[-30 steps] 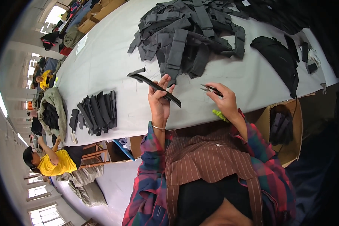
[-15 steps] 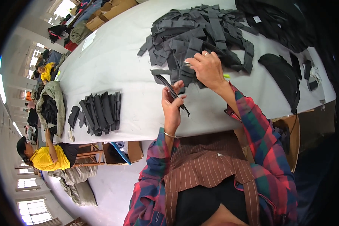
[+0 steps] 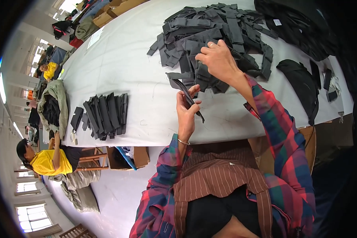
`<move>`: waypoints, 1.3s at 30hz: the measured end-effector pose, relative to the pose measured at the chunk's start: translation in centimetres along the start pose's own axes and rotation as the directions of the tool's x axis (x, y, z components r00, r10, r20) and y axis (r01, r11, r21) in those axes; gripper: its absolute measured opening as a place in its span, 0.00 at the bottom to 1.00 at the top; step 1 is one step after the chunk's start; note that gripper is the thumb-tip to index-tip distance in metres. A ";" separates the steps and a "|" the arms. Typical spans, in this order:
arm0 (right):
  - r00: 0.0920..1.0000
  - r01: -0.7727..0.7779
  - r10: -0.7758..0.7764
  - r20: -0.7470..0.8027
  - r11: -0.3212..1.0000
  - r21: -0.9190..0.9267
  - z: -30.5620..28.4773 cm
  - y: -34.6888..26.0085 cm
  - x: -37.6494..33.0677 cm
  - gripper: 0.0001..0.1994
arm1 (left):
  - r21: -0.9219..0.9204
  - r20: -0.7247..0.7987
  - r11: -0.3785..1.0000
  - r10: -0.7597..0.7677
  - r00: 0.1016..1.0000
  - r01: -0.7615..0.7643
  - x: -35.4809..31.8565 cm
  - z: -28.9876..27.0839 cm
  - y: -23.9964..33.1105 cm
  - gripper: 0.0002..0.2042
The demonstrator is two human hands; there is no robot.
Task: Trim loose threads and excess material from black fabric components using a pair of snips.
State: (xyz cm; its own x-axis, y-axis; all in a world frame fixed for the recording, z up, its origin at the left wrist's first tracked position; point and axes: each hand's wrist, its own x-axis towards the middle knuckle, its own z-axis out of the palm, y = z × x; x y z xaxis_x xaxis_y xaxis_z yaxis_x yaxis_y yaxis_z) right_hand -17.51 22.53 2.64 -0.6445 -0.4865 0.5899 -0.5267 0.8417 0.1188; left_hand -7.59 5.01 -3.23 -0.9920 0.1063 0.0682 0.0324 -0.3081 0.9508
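Observation:
My left hand [image 3: 187, 118] is closed around a few dark grey fabric strips [image 3: 177, 82], seen nearly edge-on, their far ends fanning out past the fingertips. Up and to the right, my right hand [image 3: 219, 62] is pinched over the near side of a big loose pile of dark grey fabric strips [image 3: 210, 24]. Whatever sits between its fingertips is too small to tell. To the left on the white-covered table [image 3: 141, 71] lies a neat overlapping row of similar strips [image 3: 107, 116].
Black fabric pieces [image 3: 299, 85] and a black bundle [image 3: 295, 29] lie at the right. A small white tangle [image 3: 334, 83] is by the right edge. Under the table stands a cardboard box [image 3: 141, 157]. At far left, a person in yellow [image 3: 53, 162] handles an olive sack [image 3: 56, 97].
My right hand has moved slightly up, away from my left hand. The left still grips the strips. The whole view has shifted a little.

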 end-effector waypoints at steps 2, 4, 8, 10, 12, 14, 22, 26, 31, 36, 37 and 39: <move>0.999 0.030 -0.029 0.027 0.999 -0.032 0.4 -0.1 0.1 0.11 | 0.014 -0.002 1.000 0.003 1.000 -0.003 -0.3 0.3 0.3 0.24; 0.999 0.045 -0.045 0.018 0.999 -0.024 1.0 0.2 -0.2 0.11 | 0.023 0.005 1.000 0.002 1.000 -0.002 -0.4 0.5 0.2 0.24; 0.996 0.066 -0.067 0.051 0.998 0.017 1.9 -0.2 -0.3 0.08 | -0.057 0.046 0.998 -0.020 0.999 0.023 -0.9 -0.2 -0.2 0.25; 0.983 -0.181 0.183 0.024 0.925 0.333 1.1 -0.4 -1.3 0.06 | -0.116 0.081 0.991 -0.058 0.995 0.067 -1.4 -0.2 -0.1 0.25; 0.947 -0.302 0.319 0.042 0.835 0.459 0.3 -1.1 -2.5 0.07 | -0.336 0.038 0.939 -0.067 0.997 0.076 -1.8 -0.4 0.0 0.25; 0.895 -0.405 0.438 0.091 0.707 0.580 -0.4 -2.2 -3.8 0.09 | -0.364 -0.050 0.926 -0.126 0.991 0.099 -2.5 -1.5 0.0 0.27; 0.819 -0.540 0.475 0.322 0.449 0.711 -2.1 -7.0 -8.6 0.11 | -0.472 0.050 0.838 -0.286 0.957 0.275 -4.9 -4.2 0.8 0.25; 0.923 -0.369 0.361 0.131 0.736 0.567 -1.6 -8.5 -7.9 0.10 | -0.396 0.008 0.876 -0.296 0.955 0.275 -5.7 -4.0 1.3 0.29; 0.975 -0.184 0.219 -0.025 0.871 0.456 0.6 -9.8 -6.3 0.09 | -0.427 0.001 0.864 -0.294 0.956 0.266 -6.7 -4.2 1.3 0.31; 0.986 -0.128 0.087 0.140 0.937 0.325 2.5 -11.0 -5.1 0.09 | -0.379 -0.009 0.880 -0.311 0.950 0.284 -7.3 -4.5 1.4 0.32; 0.987 -0.123 0.082 0.137 0.937 0.327 2.9 -11.0 -4.8 0.09 | -0.355 0.016 0.884 -0.319 0.947 0.304 -7.3 -4.7 1.3 0.33; 0.953 -0.183 0.111 0.282 0.953 0.243 3.5 -11.3 -4.5 0.09 | -0.306 0.059 0.889 -0.338 0.939 0.339 -7.6 -4.8 1.5 0.34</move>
State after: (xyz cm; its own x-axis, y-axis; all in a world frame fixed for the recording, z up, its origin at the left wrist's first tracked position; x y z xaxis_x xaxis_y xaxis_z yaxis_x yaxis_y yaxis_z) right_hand -10.61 14.42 -4.15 -0.8289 -0.4367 0.3497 -0.5190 0.8336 -0.1891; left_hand -0.59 -0.79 -3.74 -0.9355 0.2595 -0.2397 -0.3452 -0.5273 0.7764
